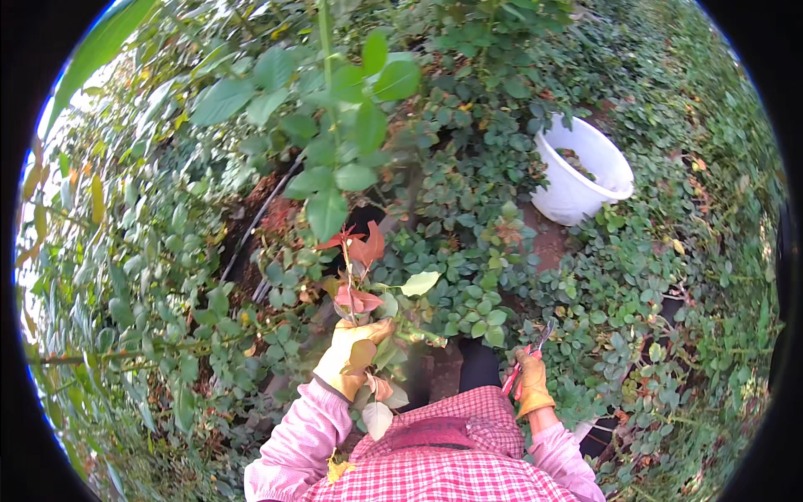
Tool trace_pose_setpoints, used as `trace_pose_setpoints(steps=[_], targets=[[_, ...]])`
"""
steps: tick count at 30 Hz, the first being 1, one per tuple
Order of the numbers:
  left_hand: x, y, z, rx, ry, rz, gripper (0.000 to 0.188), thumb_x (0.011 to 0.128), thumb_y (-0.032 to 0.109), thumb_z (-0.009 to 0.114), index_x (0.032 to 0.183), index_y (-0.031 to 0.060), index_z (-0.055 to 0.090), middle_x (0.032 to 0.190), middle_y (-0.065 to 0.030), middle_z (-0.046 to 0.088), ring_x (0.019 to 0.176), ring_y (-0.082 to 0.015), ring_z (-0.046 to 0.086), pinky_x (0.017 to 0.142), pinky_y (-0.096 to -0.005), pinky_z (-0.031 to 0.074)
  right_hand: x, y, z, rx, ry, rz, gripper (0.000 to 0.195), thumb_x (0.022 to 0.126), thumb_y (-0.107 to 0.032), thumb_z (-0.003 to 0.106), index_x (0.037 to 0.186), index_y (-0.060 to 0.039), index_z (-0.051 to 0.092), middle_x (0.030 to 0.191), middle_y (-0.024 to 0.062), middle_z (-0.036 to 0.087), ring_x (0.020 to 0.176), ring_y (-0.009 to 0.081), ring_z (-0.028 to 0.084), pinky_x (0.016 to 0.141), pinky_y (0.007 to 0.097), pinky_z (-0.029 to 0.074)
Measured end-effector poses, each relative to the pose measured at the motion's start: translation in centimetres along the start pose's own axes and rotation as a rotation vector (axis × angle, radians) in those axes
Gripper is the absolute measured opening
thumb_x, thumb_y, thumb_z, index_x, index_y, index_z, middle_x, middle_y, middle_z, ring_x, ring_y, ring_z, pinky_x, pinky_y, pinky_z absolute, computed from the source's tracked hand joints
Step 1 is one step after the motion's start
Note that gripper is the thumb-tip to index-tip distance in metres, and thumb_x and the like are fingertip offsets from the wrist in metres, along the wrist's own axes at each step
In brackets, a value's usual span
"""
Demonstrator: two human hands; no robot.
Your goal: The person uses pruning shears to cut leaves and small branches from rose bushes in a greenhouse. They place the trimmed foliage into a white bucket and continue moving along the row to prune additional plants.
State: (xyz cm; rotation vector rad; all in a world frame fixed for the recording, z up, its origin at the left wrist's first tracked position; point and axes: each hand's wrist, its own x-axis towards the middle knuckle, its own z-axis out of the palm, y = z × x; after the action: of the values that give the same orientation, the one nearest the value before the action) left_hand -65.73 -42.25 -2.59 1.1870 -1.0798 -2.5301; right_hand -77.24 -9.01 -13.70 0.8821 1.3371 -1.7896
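Observation:
My left hand (354, 354), in a yellow glove, is closed around a bunch of cut leafy stems (357, 301) in front of my body. Reddish leaves stick up above the fist, and paler leaves hang below it. In my right hand (532, 383), gloved in yellow-orange, is a pair of red-handled pruning shears (527, 364), their metal blades pointing up and away from me. The two hands are apart, on either side of my lap. A red checked garment (439, 470) covers my front.
Dense leafy bushes surround me. A white plastic bucket (574, 169) with some plant matter inside stands tilted at the upper right. A dark thin hose or pipe (260, 213) runs over brown soil at the left. Leafy shoots (339, 113) hang close to the camera.

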Motion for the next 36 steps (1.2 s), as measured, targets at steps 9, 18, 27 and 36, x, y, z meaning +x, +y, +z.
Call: trace_pose_setpoints(steps=[9, 18, 27, 36], targets=[[15.0, 2.1, 34.3, 0.428, -0.56, 0.253, 0.027, 0.081, 0.001, 0.073, 0.106, 0.0049, 0.062, 0.097, -0.0052, 0.068, 0.087, -0.0148, 0.066, 0.077, -0.0297, 0.055, 9.2, -10.1, -5.2, 0.085, 0.109, -0.107, 0.007, 0.091, -0.015, 0.059, 0.095, -0.0106, 0.056, 0.068, 0.0027, 0.051, 0.049, 0.014, 0.05, 0.043, 0.0319, 0.045], [41.8, -4.3, 63.3, 1.619, -0.617, 1.067, 0.075, 0.072, 0.044, 0.076, 0.135, 0.0153, 0.048, 0.127, -0.0091, 0.057, 0.12, -0.0331, 0.055, 0.099, -0.0409, 0.047, 18.4, -18.8, -8.3, -0.051, 0.14, -0.166, 0.009, 0.09, -0.011, 0.058, 0.092, -0.0025, 0.058, 0.062, 0.0047, 0.055, 0.046, 0.0162, 0.054, 0.042, 0.0302, 0.045], [49.3, -8.8, 71.6, 1.775, -0.47, 0.773, 0.046, 0.084, 0.032, 0.064, 0.127, 0.0168, 0.056, 0.121, -0.0126, 0.063, 0.111, -0.0326, 0.061, 0.092, -0.0433, 0.049, 20.8, -24.0, -13.0, -0.011, 0.249, 0.011, 0.008, 0.091, -0.013, 0.057, 0.087, -0.0065, 0.056, 0.06, 0.0024, 0.052, 0.043, 0.0147, 0.051, 0.038, 0.0298, 0.042], [51.2, -7.9, 68.1, 1.518, -0.374, 0.705, 0.04, 0.082, 0.026, 0.063, 0.12, 0.0162, 0.063, 0.124, -0.0132, 0.06, 0.114, -0.0316, 0.058, 0.097, -0.0392, 0.047, 22.9, -30.3, -11.0, -0.152, 0.198, -0.078, 0.007, 0.091, -0.011, 0.056, 0.091, -0.005, 0.06, 0.067, 0.002, 0.055, 0.049, 0.0127, 0.051, 0.045, 0.0284, 0.041]])
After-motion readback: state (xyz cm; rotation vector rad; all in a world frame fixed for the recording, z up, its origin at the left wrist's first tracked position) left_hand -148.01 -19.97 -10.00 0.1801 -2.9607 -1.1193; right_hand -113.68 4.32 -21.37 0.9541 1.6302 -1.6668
